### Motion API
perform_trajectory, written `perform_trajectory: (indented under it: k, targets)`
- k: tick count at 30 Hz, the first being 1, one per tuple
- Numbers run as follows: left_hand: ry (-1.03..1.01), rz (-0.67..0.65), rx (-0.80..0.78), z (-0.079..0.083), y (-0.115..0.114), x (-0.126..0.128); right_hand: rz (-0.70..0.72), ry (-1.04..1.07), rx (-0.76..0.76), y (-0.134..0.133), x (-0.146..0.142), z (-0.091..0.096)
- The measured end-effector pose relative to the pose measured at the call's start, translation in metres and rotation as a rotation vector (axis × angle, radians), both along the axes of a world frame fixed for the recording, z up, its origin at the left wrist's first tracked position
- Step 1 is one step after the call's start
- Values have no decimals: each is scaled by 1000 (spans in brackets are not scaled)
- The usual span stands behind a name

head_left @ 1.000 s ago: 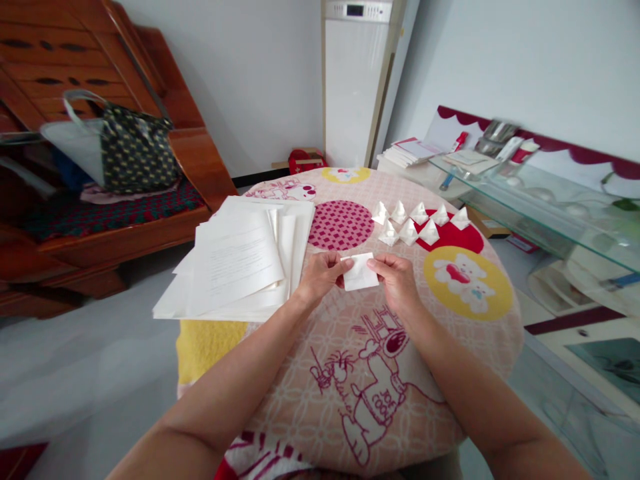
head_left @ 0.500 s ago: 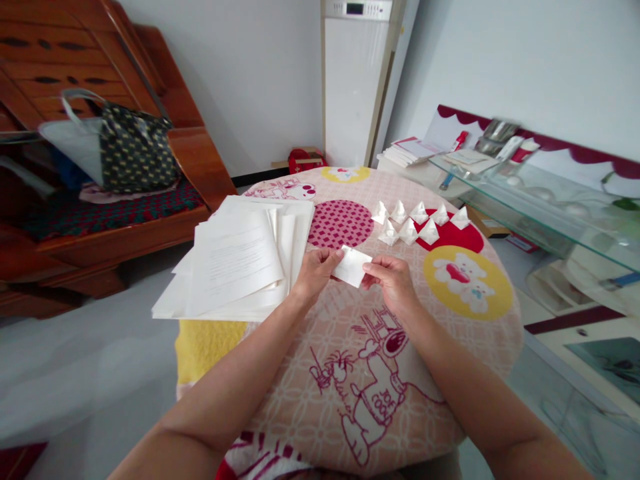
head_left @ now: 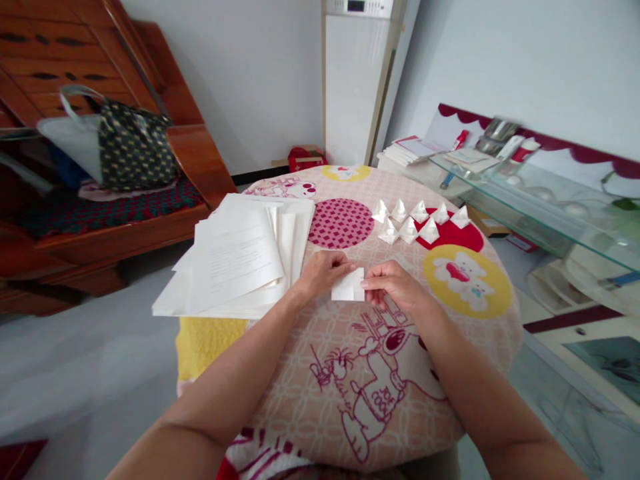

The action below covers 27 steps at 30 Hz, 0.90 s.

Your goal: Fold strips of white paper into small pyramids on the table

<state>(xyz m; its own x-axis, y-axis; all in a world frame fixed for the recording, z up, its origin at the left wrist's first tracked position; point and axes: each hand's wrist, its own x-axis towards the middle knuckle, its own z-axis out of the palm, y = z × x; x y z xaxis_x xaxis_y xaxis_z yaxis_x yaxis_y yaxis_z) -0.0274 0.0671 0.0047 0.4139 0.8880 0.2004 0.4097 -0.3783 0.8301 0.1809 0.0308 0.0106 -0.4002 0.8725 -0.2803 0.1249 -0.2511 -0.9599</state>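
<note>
A small white square of folded paper (head_left: 345,288) lies low over the table's middle, one edge toward me. My left hand (head_left: 324,275) has its fingers closed at the paper's upper left edge. The thumb and fingers of my right hand (head_left: 395,283) pinch the right edge. Beyond the hands, to the right, several folded white paper pieces with pointed tops (head_left: 409,230) stand in two rows. Left of my left hand is a stack of white paper sheets (head_left: 240,257), the top ones printed with text.
A patterned cloth (head_left: 305,373) covers the round table. On the right stands a glass shelf (head_left: 545,207) with cups and papers. A wooden bench (head_left: 125,233) on the left holds a dark patterned bag (head_left: 134,150). A white cabinet-like unit (head_left: 355,87) stands behind.
The paper square has turned from a slant to lie straight and come slightly nearer to me. My left fingers have shifted along its top edge.
</note>
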Motion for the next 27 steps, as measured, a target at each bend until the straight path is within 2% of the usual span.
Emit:
perform_trajectory:
  k: [2,5,9,11,15,19,23,25,27]
  targets:
    - [18,67,2,-5,5,5,6,-39,-43,-1,0,-2]
    - [24,97,22,-10,13,10,-79,-84,-104,-2,-6,-6]
    - [13,152,183,-9,10,8,-184,-122,-182,-4,-16,-9]
    - [30,107,213,-9,4,5,-219,-141,-200,-5,-18,-8]
    - [89,-71,170,-13,-6,3,-235,-142,-190,-6,-18,-10]
    - [197,-123,168,-18,-7,5,-207,-184,-156,-5,-14,-15]
    - [274,-170,192,-17,-7,4,-120,-431,-61,-5,-10,-13]
    - [278,-179,188,-16,-7,3,-109,-536,102,-5,-7,-9]
    - [271,-188,184,-15,-7,3,-120,-577,362,-5,-5,-5]
